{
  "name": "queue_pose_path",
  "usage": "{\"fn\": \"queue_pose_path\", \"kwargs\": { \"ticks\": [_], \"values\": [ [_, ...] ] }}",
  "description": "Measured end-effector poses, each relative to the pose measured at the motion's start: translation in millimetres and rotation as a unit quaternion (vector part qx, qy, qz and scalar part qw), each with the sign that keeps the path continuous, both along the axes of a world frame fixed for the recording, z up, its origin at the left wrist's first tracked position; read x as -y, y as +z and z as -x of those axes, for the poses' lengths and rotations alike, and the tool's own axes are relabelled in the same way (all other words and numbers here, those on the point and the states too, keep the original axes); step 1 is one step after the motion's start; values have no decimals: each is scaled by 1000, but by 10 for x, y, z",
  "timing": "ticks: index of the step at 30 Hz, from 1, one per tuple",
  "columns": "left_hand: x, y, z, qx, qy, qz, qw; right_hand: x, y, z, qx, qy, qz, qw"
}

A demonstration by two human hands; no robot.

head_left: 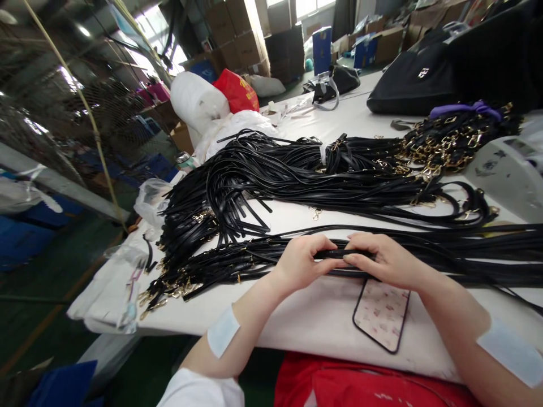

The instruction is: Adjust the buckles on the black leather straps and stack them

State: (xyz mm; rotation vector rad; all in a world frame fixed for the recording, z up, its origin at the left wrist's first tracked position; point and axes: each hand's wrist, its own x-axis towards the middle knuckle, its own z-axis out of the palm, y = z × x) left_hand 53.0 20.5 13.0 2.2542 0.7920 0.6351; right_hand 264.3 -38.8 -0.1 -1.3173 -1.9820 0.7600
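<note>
Both of my hands meet over the near edge of a pile of black straps. My left hand (307, 259) and my right hand (377, 257) pinch a short stretch of black strap (343, 254) between thumbs and fingers, the thumb tips close together. Under and beyond them lies a long row of black straps (449, 249), with gold clasps (178, 288) at its left end. A larger heap of black straps (275, 169) spreads behind, its loose ends curling forward. Just below my right hand, a phone in a patterned case (382, 314) lies on the white table (305, 316).
Gold-clasped straps tied with purple (445, 135) lie at the right, near a grey-white curved object (509, 175). Behind are a large black bag (424, 79), a smaller black bag (339, 82), a white roll (197, 99) and a red bag (237, 91). Clear plastic (150, 198) hangs at the left edge.
</note>
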Motion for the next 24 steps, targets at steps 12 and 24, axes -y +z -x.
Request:
{"fn": "queue_pose_path", "kwargs": {
  "ticks": [12, 24],
  "values": [
    [81, -72, -50, -74, -40, -31, 996, 41, -25, 138, 1, 6, 23, 1000],
    [110, 98, 54, -96, -9, -48, 994, 28, -86, 26, 26, -67, 15, 997]
  ]
}}
